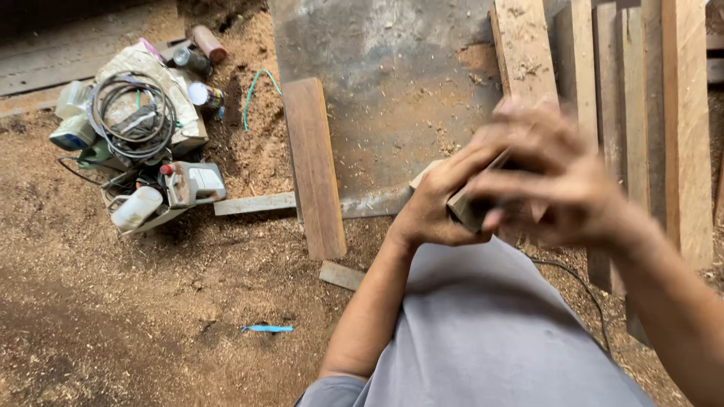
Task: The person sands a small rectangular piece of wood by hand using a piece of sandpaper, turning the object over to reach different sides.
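Observation:
Both hands are raised in front of my chest over a grey shirt. My left hand point(441, 207) grips a small pale wooden block point(465, 209) from below. My right hand point(554, 177) is blurred and wraps over the block's upper end, fingers curled across it. Most of the block is hidden between the two hands.
The sawdust-covered ground holds a reddish board point(314, 166) leaning on a grey metal sheet point(385, 90). Several long planks point(664, 113) lie at right. At left sits a pile of tools with a coiled cable point(132, 113), cans and a power tool point(192, 183). A blue strip point(267, 328) lies near my feet.

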